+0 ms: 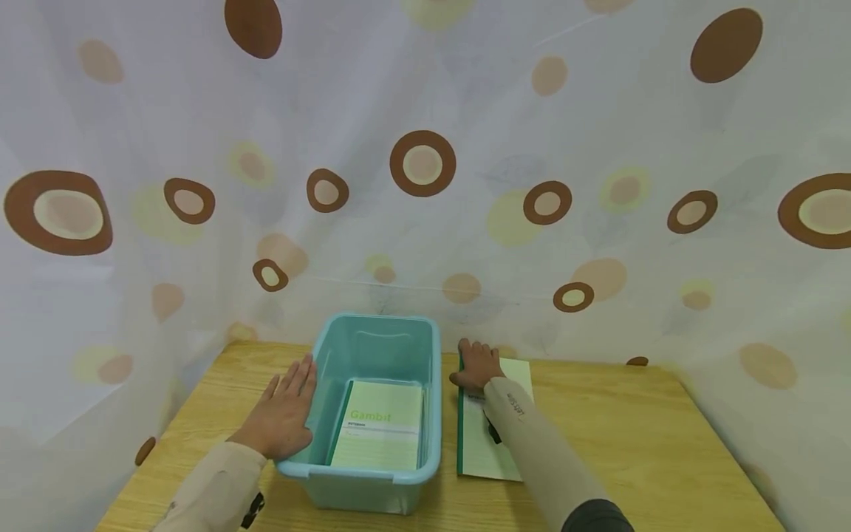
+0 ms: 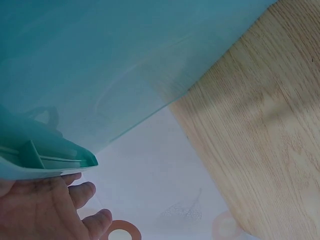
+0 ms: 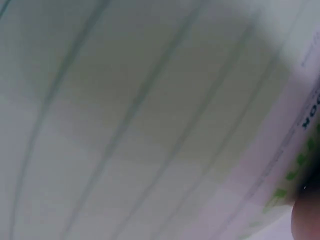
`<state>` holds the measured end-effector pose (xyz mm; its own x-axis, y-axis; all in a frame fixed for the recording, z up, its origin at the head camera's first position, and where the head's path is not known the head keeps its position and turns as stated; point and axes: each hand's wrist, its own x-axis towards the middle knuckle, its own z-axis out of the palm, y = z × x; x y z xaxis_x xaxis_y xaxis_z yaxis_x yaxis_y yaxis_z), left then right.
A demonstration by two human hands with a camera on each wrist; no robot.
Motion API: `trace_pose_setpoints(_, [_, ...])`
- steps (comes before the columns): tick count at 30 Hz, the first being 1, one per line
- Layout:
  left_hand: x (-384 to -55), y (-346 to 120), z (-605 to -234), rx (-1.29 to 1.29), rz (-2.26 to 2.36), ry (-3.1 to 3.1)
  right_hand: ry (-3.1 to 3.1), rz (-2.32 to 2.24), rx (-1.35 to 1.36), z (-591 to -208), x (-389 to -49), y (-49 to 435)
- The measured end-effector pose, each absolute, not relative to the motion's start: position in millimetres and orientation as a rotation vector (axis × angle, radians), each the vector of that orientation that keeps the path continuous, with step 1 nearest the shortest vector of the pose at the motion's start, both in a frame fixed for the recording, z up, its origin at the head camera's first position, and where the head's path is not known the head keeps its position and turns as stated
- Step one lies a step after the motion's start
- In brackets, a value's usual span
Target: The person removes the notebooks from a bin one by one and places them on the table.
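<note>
My left hand (image 1: 284, 414) lies along the left rim of a light blue plastic bin (image 1: 372, 489), its fingers straight and pointing away. In the left wrist view, fingers (image 2: 82, 194) show beside the bin's rim (image 2: 50, 172). Inside the bin lies a pale green notebook (image 1: 375, 440) with a dark green spine, other notebooks partly showing beneath its right edge. To the bin's right, my right hand (image 1: 480, 366) grips the far left corner of a similar notebook (image 1: 482, 447), which looks tilted up at its far end. The right wrist view shows that notebook's lined cover (image 3: 125, 120) very close.
Bin and notebooks are on a light wooden table (image 1: 618, 436), which extends to the right of the right arm. A white sheet with brown and beige circles (image 1: 425, 244) hangs behind the table and along both sides.
</note>
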<state>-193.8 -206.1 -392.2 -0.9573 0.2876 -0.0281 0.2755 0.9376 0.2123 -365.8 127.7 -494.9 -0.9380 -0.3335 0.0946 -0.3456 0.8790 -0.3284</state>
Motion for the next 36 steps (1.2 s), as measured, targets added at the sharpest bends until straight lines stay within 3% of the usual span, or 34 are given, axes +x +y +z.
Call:
trace_pose_setpoints(10, [-194,-203,-396,0.458,0.307,3.028,-3.005,0.537,0.521,-523,-367,131])
trace_pose_setpoints(36, [-193,-205,-392,0.436,0.313,3.035,-3.092,0.672,0.484,-526,-368,126])
